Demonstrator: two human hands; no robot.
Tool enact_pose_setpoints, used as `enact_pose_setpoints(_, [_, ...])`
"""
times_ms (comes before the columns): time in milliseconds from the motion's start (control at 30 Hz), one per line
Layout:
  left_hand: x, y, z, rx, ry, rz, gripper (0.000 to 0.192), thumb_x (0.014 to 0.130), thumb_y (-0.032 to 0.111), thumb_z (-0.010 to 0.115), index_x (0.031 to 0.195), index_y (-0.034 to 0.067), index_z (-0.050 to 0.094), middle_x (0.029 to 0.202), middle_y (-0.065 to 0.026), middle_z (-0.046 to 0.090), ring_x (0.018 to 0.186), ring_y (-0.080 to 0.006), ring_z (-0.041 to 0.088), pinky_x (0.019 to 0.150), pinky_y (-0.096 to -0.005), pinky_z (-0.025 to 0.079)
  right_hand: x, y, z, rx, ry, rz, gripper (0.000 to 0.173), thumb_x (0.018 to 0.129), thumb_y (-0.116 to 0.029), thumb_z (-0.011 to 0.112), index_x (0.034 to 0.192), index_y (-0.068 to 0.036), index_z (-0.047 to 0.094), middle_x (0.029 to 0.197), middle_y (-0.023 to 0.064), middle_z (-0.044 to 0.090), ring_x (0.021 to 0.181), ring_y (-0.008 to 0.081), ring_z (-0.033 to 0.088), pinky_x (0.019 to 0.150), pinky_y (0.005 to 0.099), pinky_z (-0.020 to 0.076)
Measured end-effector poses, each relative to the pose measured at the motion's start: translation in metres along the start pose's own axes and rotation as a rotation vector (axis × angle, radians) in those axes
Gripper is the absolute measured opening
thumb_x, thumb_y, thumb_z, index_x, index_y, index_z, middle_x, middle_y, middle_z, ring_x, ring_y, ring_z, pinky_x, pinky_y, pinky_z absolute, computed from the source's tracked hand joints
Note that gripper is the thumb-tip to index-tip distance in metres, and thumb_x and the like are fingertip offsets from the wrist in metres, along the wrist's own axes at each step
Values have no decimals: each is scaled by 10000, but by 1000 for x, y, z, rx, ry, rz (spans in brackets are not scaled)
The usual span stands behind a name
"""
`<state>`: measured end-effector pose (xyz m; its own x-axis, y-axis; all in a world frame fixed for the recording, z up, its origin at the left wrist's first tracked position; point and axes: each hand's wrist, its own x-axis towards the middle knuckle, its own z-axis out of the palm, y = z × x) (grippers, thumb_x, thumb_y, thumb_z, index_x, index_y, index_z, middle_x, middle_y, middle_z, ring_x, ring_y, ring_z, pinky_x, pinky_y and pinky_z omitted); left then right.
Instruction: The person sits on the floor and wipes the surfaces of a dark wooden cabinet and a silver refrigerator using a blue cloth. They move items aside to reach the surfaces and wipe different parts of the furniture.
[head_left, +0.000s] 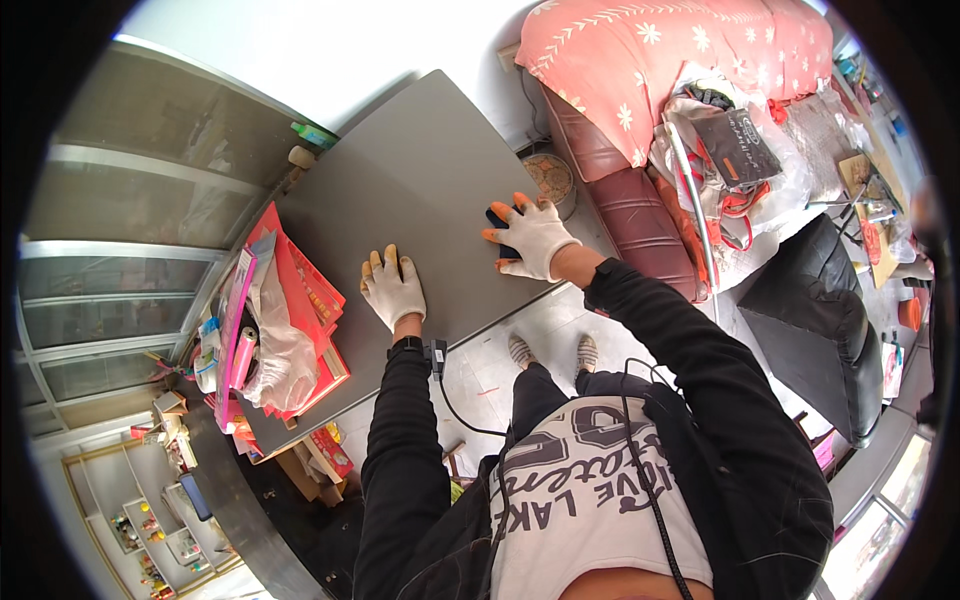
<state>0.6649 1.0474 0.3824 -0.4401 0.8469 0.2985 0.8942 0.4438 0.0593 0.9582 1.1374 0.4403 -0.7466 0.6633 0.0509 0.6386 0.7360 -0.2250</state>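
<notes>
A dark grey tabletop lies before me. Both my hands wear white work gloves with coloured fingertips. My left hand rests flat near the table's front edge, fingers apart, holding nothing. At the right edge my right hand holds a dark blue cloth or pad against the tabletop; the hand covers much of it. Left of my left hand lie red paper bags or folders, with a crumpled clear plastic bag and a pink can beside them.
A maroon leather sofa with a pink floral cover stands at the right, holding plastic bags and a white pole. Beyond the table's right edge is a round bin or pot. A black leather chair stands farther right. Glass-panelled cabinets line the left.
</notes>
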Motion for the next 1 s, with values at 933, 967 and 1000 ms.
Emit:
enact_pose_setpoints(933, [0, -1, 6, 21, 31, 13, 435, 1039, 416, 525, 1400, 218, 666, 1509, -122, 595, 1446, -324, 468, 1196, -496, 338, -5, 23, 49, 491, 316, 726, 639, 885, -398, 797, 1415, -127, 564, 1377, 232, 581, 1207, 442, 623, 986, 502, 539])
enact_pose_setpoints(967, [0, -1, 6, 27, 31, 14, 436, 1038, 417, 525, 1401, 219, 665, 1510, -121, 594, 1447, -324, 467, 1196, -498, 340, -18, 13, 50, 406, 352, 635, 629, 878, -393, 800, 1400, -120, 580, 1396, 238, 564, 1211, 445, 615, 977, 505, 544])
enact_pose_setpoints(1000, [0, -2, 6, 45, 20, 9, 438, 1038, 418, 526, 1403, 220, 664, 1512, -119, 593, 1448, -325, 467, 1195, -500, 341, -27, 4, 51, 283, 312, 570, 617, 863, -384, 804, 1388, -130, 602, 1416, 224, 554, 1261, 429, 582, 1027, 512, 507])
